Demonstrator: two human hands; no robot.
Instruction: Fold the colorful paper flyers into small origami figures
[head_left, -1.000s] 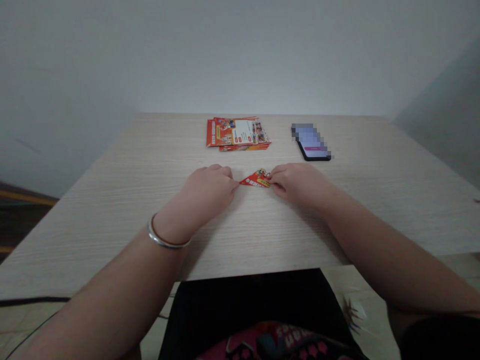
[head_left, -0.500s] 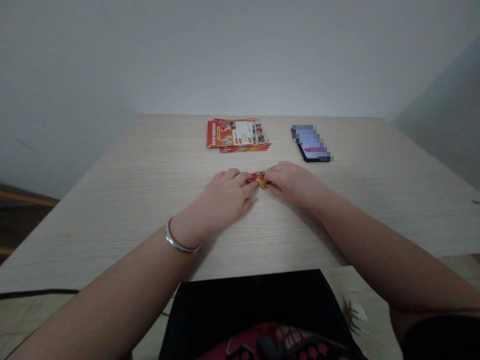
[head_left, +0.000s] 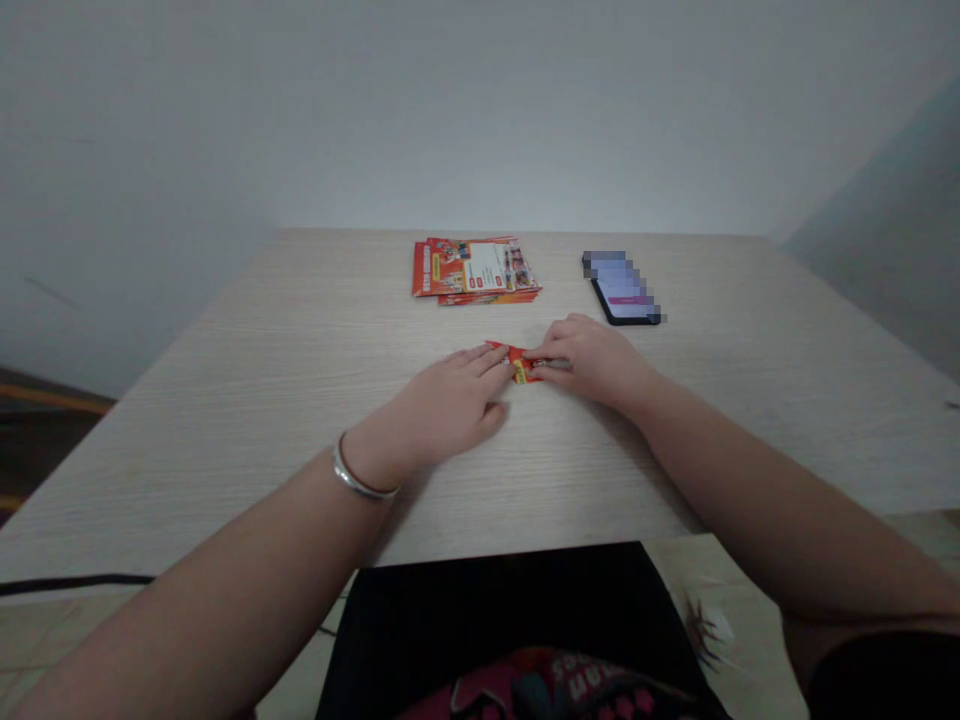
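A small red printed paper piece (head_left: 519, 371) with a yellow patch lies on the table between my hands. My left hand (head_left: 454, 405) rests on its left part, fingers stretched out flat and the thumb apart. On the other side, my right hand (head_left: 598, 362) has its fingers closed at the paper's right edge, where a pale folded bit shows between them. The fingers of both hands cover part of the paper.
Farther back on the wooden table (head_left: 300, 330) lies a stack of red printed leaflets (head_left: 480, 268). To its right is a phone (head_left: 626, 290) with a lit, blurred screen. A wall (head_left: 480, 120) rises behind the table's far edge.
The red paper lies flatter and more of it shows. My left fingers have straightened and spread over it. My right hand has shifted slightly to the right.
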